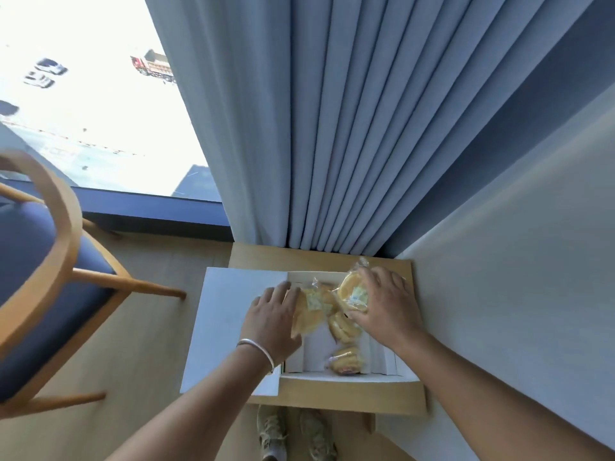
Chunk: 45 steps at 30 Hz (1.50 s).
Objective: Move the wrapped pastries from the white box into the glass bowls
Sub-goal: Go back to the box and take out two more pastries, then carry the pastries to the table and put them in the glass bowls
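Plastic-wrapped pastry (353, 293) sits gripped under the right hand (382, 307) over the white box (346, 327); the left hand (274, 319) clasps another pastry (311, 311).

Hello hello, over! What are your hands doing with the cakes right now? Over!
Left hand gripping a wrapped pastry in the white box. Right hand holding another pastry, lifted at the box's far corner. Glass bowls not in view. Nothing blocking.

A white box (346, 371) was seen open on a small wooden table (332, 399). A wrapped pastry (353, 292) was held by the right hand (382, 307) above the box. Another pastry (311, 311) was gripped by the left hand (273, 319). Two more pastries (342, 327) were left in the box. A blue chair (36, 277) was seen nearby.
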Motion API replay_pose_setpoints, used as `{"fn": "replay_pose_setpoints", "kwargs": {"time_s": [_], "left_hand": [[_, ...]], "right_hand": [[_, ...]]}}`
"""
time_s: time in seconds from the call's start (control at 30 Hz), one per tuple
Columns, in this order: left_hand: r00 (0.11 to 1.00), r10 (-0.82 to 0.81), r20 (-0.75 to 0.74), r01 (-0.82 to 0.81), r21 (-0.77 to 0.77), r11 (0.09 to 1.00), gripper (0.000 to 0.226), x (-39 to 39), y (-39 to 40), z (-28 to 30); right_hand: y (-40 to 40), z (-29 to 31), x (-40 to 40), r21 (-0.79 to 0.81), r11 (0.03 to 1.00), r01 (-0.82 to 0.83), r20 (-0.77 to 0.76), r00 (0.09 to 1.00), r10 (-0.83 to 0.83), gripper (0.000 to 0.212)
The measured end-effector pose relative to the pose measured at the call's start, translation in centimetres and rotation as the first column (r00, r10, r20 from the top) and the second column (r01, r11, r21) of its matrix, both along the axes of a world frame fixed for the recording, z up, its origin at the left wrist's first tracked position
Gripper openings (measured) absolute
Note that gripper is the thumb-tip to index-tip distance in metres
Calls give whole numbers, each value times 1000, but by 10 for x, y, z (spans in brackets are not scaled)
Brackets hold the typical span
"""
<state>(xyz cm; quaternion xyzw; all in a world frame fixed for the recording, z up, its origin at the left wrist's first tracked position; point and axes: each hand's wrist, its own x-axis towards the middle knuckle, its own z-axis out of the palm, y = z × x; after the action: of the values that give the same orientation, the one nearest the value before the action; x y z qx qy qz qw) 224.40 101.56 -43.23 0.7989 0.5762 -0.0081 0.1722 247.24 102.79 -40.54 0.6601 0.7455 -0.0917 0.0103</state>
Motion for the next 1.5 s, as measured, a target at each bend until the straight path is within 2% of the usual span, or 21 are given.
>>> {"fn": "replay_pose_setpoints", "kwargs": {"time_s": [0.17,0.4,0.63,0.73,0.93,1.3,1.5], "left_hand": [[977,195,82,-207,163,965,76,-37,-18,41],[875,467,125,-483,249,839,71,-88,-65,75],[658,723,211,-748,293,596,70,-147,-155,106],[584,790,187,-796,322,512,76,-183,-206,114],[374,903,212,-884,376,278,78,-265,-317,137],[9,954,299,-888,441,-129,76,-414,-549,188],[-93,946,309,-845,478,-239,77,-460,-652,198]], "right_hand": [[9,30,-29,54,990,-134,-73,988,137,83],[11,56,-87,138,928,-346,-60,932,356,78],[-23,74,-186,152,805,-573,-108,800,590,78],[-49,85,-237,182,742,-645,-147,728,669,76],[-120,109,-358,226,576,-785,-136,560,817,82],[-316,160,-587,333,240,-912,-139,204,969,80],[-415,175,-674,364,113,-925,-133,69,989,79]]}}
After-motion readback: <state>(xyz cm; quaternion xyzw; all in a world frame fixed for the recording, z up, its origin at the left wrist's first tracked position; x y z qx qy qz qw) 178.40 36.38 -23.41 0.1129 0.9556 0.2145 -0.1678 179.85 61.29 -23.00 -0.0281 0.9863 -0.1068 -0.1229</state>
